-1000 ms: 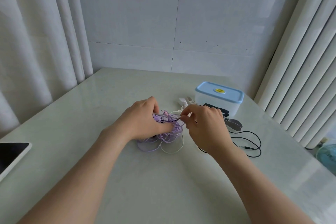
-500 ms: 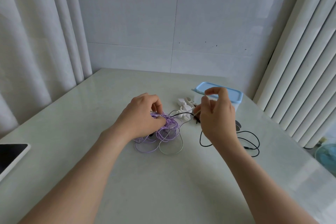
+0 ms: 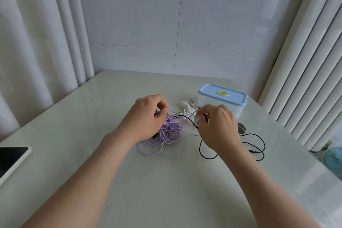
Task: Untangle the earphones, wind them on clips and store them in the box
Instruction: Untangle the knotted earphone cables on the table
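Observation:
A tangle of purple earphone cable (image 3: 169, 132) lies mid-table, mixed with a white cable (image 3: 177, 152) and a black cable (image 3: 205, 154). My left hand (image 3: 146, 118) grips the purple bundle from the left, fingers curled into it. My right hand (image 3: 216, 127) pinches the black cable, which stretches taut from the tangle to its fingers. More black cable loops out to the right (image 3: 258, 143). White clips (image 3: 188, 108) lie behind the tangle. The box (image 3: 222, 101), translucent with a closed blue lid, stands just beyond my right hand.
A dark clip (image 3: 241, 127) peeks out right of my right hand. A white-edged tablet (image 3: 11, 157) lies at the table's left edge. Curtains hang on both sides, a tiled wall behind. A blue fan (image 3: 333, 159) sits below the table's right edge.
My right hand has dropped lower and drawn the black cable rightward out of the tangle. My left hand stays on the purple bundle.

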{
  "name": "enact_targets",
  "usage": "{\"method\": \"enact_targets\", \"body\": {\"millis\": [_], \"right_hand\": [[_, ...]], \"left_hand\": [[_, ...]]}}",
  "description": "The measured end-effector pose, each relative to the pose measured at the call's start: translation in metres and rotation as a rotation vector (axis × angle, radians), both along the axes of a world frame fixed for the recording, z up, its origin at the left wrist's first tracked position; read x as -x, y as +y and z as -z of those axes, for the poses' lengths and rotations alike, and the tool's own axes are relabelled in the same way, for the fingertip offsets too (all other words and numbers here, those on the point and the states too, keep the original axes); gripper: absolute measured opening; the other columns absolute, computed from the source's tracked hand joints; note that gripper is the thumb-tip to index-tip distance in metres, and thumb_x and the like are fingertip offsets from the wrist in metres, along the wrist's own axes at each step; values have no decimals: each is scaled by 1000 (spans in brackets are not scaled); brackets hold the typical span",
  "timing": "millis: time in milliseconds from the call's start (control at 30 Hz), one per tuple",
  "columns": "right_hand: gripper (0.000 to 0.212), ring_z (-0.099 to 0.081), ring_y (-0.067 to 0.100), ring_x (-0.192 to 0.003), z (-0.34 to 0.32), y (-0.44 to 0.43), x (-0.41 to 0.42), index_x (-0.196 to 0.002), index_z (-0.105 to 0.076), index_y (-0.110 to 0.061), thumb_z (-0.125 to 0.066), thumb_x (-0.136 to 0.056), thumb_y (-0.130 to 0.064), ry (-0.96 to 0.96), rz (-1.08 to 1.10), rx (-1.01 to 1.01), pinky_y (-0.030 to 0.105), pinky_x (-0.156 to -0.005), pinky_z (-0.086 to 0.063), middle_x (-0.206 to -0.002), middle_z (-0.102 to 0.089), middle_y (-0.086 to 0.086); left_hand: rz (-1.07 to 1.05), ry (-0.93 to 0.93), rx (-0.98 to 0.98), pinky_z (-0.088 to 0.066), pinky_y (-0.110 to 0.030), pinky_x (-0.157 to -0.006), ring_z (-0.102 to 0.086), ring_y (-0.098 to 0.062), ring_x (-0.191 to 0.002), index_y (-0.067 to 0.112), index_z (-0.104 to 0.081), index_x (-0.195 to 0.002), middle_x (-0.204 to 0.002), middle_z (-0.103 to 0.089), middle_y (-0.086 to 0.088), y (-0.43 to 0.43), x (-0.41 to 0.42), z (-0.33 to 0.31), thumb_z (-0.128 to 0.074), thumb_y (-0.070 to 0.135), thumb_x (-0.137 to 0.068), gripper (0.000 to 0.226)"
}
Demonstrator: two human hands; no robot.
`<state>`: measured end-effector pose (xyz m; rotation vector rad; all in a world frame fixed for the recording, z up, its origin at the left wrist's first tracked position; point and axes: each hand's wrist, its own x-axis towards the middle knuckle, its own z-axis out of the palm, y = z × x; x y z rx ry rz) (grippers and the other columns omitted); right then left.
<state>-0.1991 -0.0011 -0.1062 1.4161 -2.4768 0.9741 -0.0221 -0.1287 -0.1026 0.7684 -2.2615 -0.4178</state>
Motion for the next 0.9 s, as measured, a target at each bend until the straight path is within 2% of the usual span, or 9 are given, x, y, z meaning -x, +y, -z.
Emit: {"method": "enact_targets", "body": {"millis": [100,167,233,333,467,600,667,767,900], "right_hand": [[31,-54,29,-109,-1,1,-1,-116,-74,-31,-62,-93,-15,78,-62,45,43,-96,-45,-111,-54,1],[26,-56,26,-108,0,-1,-5,-113,-76,-28,-65,-94,-15,126,-181,170,44,-94,-47,-109,-62,-2],[20,-60,24,-103,2,-4,-12,-111,-77,-27,-69,-94,-20,189,-262,208,44,-91,-48,-105,-70,-6],[18,-66,25,-98,8,-9,-16,-110,-79,-27,-69,-96,-22,261,-272,129,44,-87,-51,-99,-76,-6],[22,-66,28,-99,9,-8,-12,-110,-80,-27,-65,-98,-17,281,-282,39,44,-88,-50,-100,-77,-4],[34,-61,28,-103,7,-7,-12,-113,-76,-31,-54,-95,-13,255,-276,-46,40,-88,-45,-102,-73,-2],[34,-61,28,-101,7,-7,-13,-110,-76,-27,-51,-92,-12,226,-264,-76,37,-83,-39,-96,-71,-2],[23,-59,25,-90,9,-7,-15,-100,-73,-24,-52,-92,-18,195,-265,-61,37,-80,-39,-76,-56,-11],[13,-56,20,-93,14,-10,-12,-95,-73,-25,-66,-96,-36,212,-316,24,37,-86,-47,-90,-62,-8]], "left_hand": [[22,-5,1,-40,-7,-70,-60,2,-82,25,-65,-91,-90,-65,17,0,0,1,-64,24,-99,8],[36,-3,3,-39,-7,-73,-60,1,-85,25,-66,-91,-91,-66,16,0,1,1,-65,23,-98,8],[61,6,-13,-40,-8,-75,-61,-2,-87,24,-67,-92,-93,-67,14,2,1,0,-65,21,-98,7],[89,1,-71,-44,-11,-77,-62,-4,-88,25,-69,-88,-94,-67,13,6,-1,-5,-68,21,-96,9],[38,-60,-140,-53,-33,-83,-64,-7,-84,25,-75,-72,-91,-70,10,4,-4,-8,-64,27,-86,18],[-52,-144,-128,-55,-36,-82,-62,-8,-86,38,-72,-72,-92,-67,16,2,-9,-9,-58,54,-66,22],[-57,-213,-92,-54,-35,-82,-59,-8,-88,41,-71,-77,-94,-64,17,4,-9,-9,-61,55,-62,22],[-46,-251,-32,-53,-33,-83,-59,-9,-91,41,-69,-83,-98,-63,17,8,-9,-8,-63,55,-60,28],[3,-209,-50,-55,-35,-83,-61,-8,-93,41,-71,-89,-98,-64,19,8,-10,-7,-58,63,-55,42]]}}
